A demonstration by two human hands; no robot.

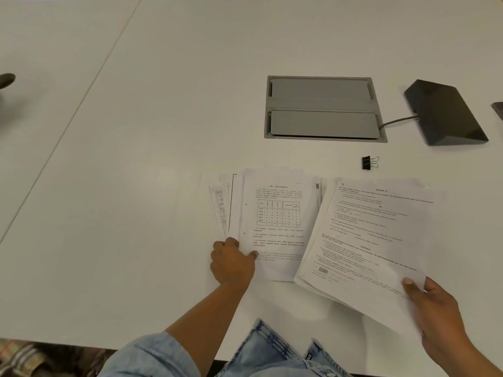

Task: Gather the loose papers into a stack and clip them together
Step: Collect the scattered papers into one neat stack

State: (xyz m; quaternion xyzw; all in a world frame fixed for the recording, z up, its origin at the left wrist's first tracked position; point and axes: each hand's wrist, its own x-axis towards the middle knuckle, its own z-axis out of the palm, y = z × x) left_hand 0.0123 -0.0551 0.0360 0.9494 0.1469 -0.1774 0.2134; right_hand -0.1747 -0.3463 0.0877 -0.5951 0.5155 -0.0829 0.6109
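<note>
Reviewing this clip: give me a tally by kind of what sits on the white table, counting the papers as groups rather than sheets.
Paper groups: 2, the fanned sheets under the left hand and the bundle held by the right hand
Binder clip: 1
Grey cable hatch: 1
Black wedge-shaped box with a cable: 1
Total: 5
Single sheets cannot be counted.

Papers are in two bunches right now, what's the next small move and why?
Probably slide the left hand's fanned sheets rightward under the bunch the right hand holds. The binder clip lies untouched, and clipping needs one stack.
</note>
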